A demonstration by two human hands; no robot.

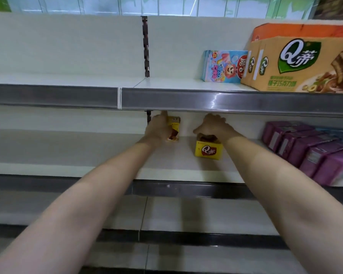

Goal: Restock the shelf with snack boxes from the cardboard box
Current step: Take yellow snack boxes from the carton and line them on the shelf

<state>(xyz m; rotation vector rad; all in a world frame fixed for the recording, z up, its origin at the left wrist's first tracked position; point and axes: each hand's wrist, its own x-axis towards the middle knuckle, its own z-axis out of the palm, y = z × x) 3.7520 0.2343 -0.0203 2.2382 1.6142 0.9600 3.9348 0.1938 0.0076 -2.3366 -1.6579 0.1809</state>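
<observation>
Both arms are reaching onto the middle shelf [166, 171]. The right hand [213, 126] is gripping from above a yellow snack box [208, 150] marked "Q", standing on that shelf. The left hand [156, 129] is clasping a second yellow box [174, 128] upright at the shelf's back. Above this shelf, to the right, a cardboard box [297, 64] is showing the same "Q" logo.

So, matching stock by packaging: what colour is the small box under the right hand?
Yellow, with a dark red logo patch; the snack box shows in the head view.
</observation>
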